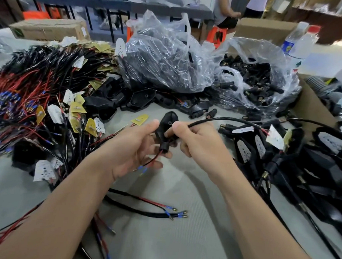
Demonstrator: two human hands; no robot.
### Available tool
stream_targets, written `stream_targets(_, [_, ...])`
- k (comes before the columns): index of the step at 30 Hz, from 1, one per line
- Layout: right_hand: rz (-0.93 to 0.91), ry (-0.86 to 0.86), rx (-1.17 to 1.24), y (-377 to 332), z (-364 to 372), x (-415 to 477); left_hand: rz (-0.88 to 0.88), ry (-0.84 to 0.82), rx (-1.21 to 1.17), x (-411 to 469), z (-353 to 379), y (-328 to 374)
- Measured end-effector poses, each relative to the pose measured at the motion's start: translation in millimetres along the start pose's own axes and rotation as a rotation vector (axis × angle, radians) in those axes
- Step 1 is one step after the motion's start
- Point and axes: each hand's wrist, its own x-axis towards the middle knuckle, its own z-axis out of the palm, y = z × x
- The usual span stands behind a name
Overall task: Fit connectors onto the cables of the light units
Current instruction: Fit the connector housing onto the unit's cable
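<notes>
Left grip (134, 147) clenched round black light housing (165, 127), thumb on its edge. Right grip (193, 138) pinching black cable (215, 119) just beside it; fingers hide the joint. Blue-tipped leads (145, 167) hang below the housing. Connector bag (254, 78) beyond both grips, contents blurry. Counter (181, 237) underneath.

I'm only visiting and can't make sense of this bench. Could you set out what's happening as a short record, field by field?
Left hand: grips a black lamp housing
Right hand: pinches a black cable beside the housing
Below housing: red and black leads with blue terminals
Left of table: pile of wired LED boards
Back right: plastic bag of black connectors
</notes>
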Motion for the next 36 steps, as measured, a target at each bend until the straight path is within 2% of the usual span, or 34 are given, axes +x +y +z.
stream_targets(3, [-0.074,0.118,-0.181,1,7,-3,0.008,-0.027,0.084,-5,3,-2])
stream_targets(6, [-0.102,0.254,-0.189,3,14,-6,0.042,0.027,0.155,-6,5,-3])
stream_targets(10, [-0.193,0.499,-0.259,3,14,0,0.016,-0.084,0.195,-6,1,-2])
stream_targets(12, [-0.127,0.383,-0.137,0,14,-1,-0.020,-0.086,0.133,-8,0,0])
stream_targets(14, [-0.036,0.123,0.089,-3,11,-2,-0.009,-0.052,0.060,-8,0,2])
stream_targets(16, [-0.016,-0.078,0.250,0,6,-1,0.060,0.088,0.066,-5,3,3])
stream_targets(17, [-0.004,-0.116,0.305,2,3,1,0.106,0.197,0.088,-3,4,2])
stream_targets(19, [0.081,-0.079,0.390,6,-2,3,0.206,0.433,0.173,2,5,1])
stream_targets(21, [0.165,0.028,0.466,9,-4,5,0.302,0.579,0.266,2,5,0])
stream_targets(24, [0.213,0.170,0.601,11,1,10,0.401,0.614,0.283,1,5,0])
stream_targets(27, [0.264,0.251,0.720,11,4,12,0.408,0.599,0.341,0,7,-1])
stream_targets(31, [0.408,0.466,0.961,21,-12,19,0.463,0.744,0.715,3,-3,-4])
stream_targets(34, [0.436,0.537,1.008,30,-27,24,0.486,0.730,0.591,3,-7,-3])
stream_targets(36, [0.453,0.534,1.071,31,-29,24,0.476,0.795,0.479,5,-11,-2])
